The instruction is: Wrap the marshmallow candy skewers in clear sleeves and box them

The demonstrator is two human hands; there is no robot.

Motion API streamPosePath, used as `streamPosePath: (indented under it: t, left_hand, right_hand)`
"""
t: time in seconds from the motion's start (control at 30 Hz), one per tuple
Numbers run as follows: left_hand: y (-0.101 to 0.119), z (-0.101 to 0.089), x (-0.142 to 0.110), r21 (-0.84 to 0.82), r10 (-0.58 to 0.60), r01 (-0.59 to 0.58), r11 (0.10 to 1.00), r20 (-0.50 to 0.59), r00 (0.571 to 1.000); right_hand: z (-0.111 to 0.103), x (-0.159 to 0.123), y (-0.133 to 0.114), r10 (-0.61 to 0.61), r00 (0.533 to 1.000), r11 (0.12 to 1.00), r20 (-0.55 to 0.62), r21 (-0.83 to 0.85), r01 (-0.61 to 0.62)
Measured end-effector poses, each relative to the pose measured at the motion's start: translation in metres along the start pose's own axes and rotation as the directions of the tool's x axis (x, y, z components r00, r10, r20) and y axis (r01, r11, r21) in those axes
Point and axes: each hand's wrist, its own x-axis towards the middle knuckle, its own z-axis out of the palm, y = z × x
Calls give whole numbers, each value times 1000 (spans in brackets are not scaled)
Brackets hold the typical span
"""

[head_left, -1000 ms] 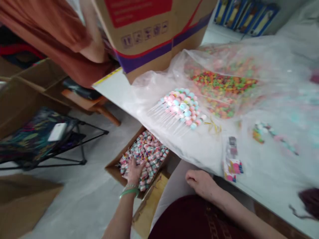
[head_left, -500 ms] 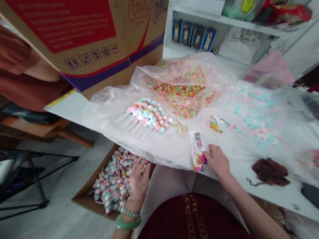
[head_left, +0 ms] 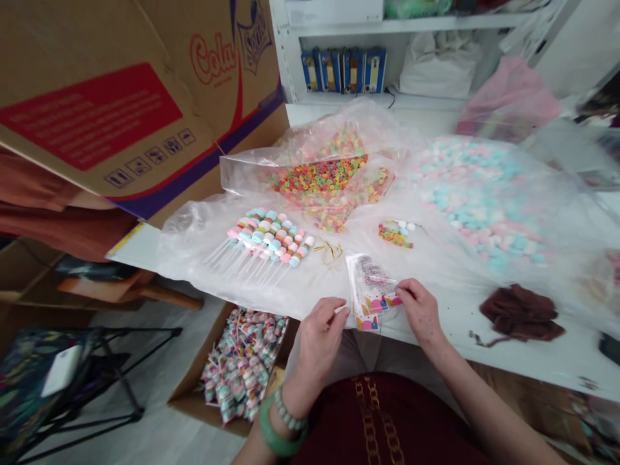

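Note:
My right hand (head_left: pixel 422 313) pinches the edge of a clear printed plastic bag (head_left: pixel 375 290), lifting it at a slant off the other printed bags (head_left: pixel 367 321) at the table's front edge. My left hand (head_left: pixel 322 336), with a green bangle and a bead bracelet, is raised just left of the bags. Its fingers are half curled, thumb and forefinger slightly apart, with nothing visible between them. Behind the bags lie gold twist ties (head_left: pixel 330 248). Marshmallow skewers (head_left: pixel 268 236) on clear sticks lie in a row to their left.
Plastic sheeting bears colourful cereal rings (head_left: pixel 322 181) and loose pastel marshmallows (head_left: pixel 484 194). A large carton (head_left: pixel 203 129) stands at the left; a box of wrapped skewers (head_left: pixel 247 361) sits below the table edge. A brown cloth (head_left: pixel 523 313) lies right. Someone's rust-coloured clothing (head_left: pixel 58 226) shows behind the carton.
My left hand has come up from the box of wrapped skewers to the table's edge. My right hand has moved from my lap to the bags and lifted one. The view has swung right.

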Motion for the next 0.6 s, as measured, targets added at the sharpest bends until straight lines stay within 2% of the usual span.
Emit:
streamPosePath:
  t: [0.03,0.07,0.1,0.13,0.17,0.2,0.23,0.27,0.33,0.4,0.5,0.6]
  left_hand:
    - [3,9,1,-64,-96,101,993,74,993]
    - [5,16,2,-129,-192,216,968,173,966]
    - [8,23,3,-191,-273,338,922,299,914]
    - [11,28,4,-247,-320,454,856,437,841]
    - [14,32,5,-295,-324,545,785,554,766]
    - [17,34,6,-342,-304,602,722,626,719]
    - [20,35,7,-393,-285,624,676,641,712]
    - [22,34,8,-443,-279,615,652,614,738]
    - [22,30,10,-507,-297,545,668,491,819]
    - [16,23,13,-531,-323,493,689,384,865]
    - [1,7,17,-564,-368,465,682,285,885]
    - [-14,-8,19,-630,-414,472,617,250,875]
  right_hand:
    - [-2,-5,-4,5,1000,995,27,104,-8]
    - [-3,-11,-10,14,998,979,67,204,-28]
    - [-4,-16,-15,19,994,953,112,297,-52]
    - [-4,-20,-20,18,987,924,157,376,-77]
    - [-3,-23,-25,16,980,897,201,430,-102]
    - [-1,-25,-29,17,971,881,239,455,-127]
    - [2,-27,-32,29,964,878,265,454,-151]
    - [6,-27,-33,54,959,884,279,433,-175]
    - [18,-26,-35,114,953,908,281,359,-215]
    - [33,-25,-35,129,950,939,284,273,-209]
    - [57,-24,-40,65,936,979,345,159,-127]
    - [79,-23,-50,42,914,992,403,94,-87]
